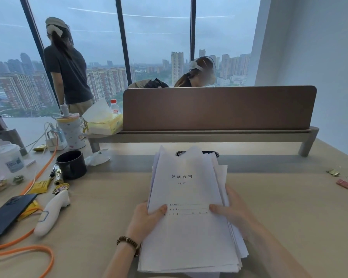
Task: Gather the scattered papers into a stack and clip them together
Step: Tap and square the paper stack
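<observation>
A stack of white papers (189, 193) with printed text on the top sheet is held over the middle of the beige desk (279, 207). Its edges are uneven, with sheets sticking out at the top and right. My left hand (147, 219) grips the stack's left edge, thumb on the top sheet. My right hand (231, 209) grips the right edge the same way. A pink binder clip (344, 184) and a gold one (333, 172) lie on the desk at the far right, well apart from both hands.
On the left lie a dark phone (8, 214), a white handheld device (52, 212), an orange cable (28, 251), a black mug (71, 164) and a patterned bottle (71, 130). A brown divider screen (217, 108) runs across the back. Two people are beyond it.
</observation>
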Available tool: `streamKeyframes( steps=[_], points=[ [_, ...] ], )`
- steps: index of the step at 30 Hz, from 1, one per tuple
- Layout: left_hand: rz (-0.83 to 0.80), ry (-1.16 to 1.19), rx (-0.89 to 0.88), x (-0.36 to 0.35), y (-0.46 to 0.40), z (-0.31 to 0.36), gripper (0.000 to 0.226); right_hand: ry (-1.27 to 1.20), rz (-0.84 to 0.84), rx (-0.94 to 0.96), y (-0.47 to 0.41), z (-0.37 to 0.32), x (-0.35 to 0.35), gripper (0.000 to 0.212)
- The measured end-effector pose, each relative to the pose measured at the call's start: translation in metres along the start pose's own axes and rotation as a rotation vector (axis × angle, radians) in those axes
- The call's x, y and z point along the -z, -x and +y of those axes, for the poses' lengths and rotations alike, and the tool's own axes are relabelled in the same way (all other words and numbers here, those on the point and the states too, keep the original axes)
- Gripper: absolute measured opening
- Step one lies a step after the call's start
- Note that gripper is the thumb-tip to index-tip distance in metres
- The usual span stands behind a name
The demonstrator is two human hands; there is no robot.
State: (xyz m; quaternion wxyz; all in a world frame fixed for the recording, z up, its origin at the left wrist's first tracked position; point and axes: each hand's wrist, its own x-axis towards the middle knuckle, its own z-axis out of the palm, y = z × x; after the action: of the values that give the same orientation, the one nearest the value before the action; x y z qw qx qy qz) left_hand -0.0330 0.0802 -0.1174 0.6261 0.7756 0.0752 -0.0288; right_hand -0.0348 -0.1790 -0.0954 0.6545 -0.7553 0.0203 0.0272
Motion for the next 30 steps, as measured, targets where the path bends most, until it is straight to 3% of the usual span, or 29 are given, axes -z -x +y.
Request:
streamKeyframes(
  steps=[3,7,10,12,15,19,24,28,30],
  points=[
    [0.014,0.061,-0.038,0.004,0.0,0.003,0.022,0.019,-0.001,0.1,0.007,-0.008,-0.001,0.052],
    [0.013,0.447,-0.025,0.009,0.002,0.01,0.06,-0.07,-0.018,0.236,0.018,-0.019,0.003,0.058],
    [-0.158,0.563,-0.065,0.017,0.009,0.016,0.086,-0.094,0.014,0.28,0.025,-0.025,0.005,0.056],
    [-0.23,0.502,-0.111,0.019,0.014,0.019,0.083,-0.096,0.06,0.284,0.029,-0.027,0.005,0.05],
    [-0.184,0.43,-0.21,0.015,0.02,0.025,0.074,-0.092,0.115,0.305,0.033,-0.031,0.008,0.043],
    [-0.074,0.454,-0.364,0.005,0.03,0.044,0.022,-0.107,0.2,0.348,0.035,-0.039,0.01,0.043],
    [0.173,0.316,-0.525,-0.004,0.041,0.067,0.018,-0.108,0.338,0.449,0.041,-0.045,0.006,0.035],
    [0.189,0.295,-0.499,-0.01,0.045,0.064,0.028,-0.071,0.41,0.442,0.042,-0.038,0.004,0.023],
    [0.149,0.316,-0.472,-0.013,0.045,0.057,0.023,-0.057,0.402,0.398,0.042,-0.032,0.005,0.024]
  ],
)
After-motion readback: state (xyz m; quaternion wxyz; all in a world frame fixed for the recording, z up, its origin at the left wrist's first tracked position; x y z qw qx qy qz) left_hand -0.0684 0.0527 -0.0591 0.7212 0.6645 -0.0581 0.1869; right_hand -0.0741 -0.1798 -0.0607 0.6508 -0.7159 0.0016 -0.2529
